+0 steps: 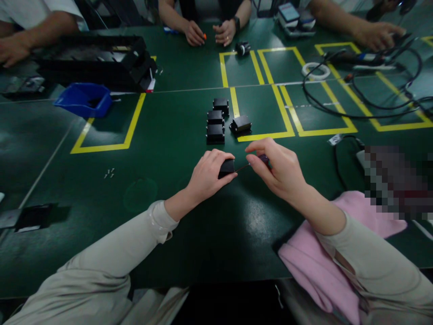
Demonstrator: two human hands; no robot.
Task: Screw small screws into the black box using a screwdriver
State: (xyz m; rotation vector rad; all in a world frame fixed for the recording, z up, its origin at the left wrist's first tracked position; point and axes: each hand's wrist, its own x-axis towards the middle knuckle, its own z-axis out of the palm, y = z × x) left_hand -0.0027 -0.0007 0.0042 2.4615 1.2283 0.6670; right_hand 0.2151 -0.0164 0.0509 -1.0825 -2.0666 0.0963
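Note:
My left hand (210, 172) is closed around a small black box (227, 168) and holds it down on the green table. In my right hand (279, 167) is a screwdriver (264, 159) with a dark handle; its thin shaft points left, and the tip meets the right side of the box. Most of the handle is hidden by my fingers. Beyond my hands three similar black boxes (215, 132) stand in a column. A fourth black box (241, 124) lies just right of them, turned at an angle. Several small screws (109, 173) lie on the table to the left.
A blue scoop-shaped bin (84, 100) and a stack of black trays (98, 61) are at back left. Yellow tape (267, 136) marks the table. Black cables (338, 116) and a white tape roll (315, 71) lie right; a pink cloth (314, 266) is under my right forearm. Co-workers' hands (225, 33) are across the table.

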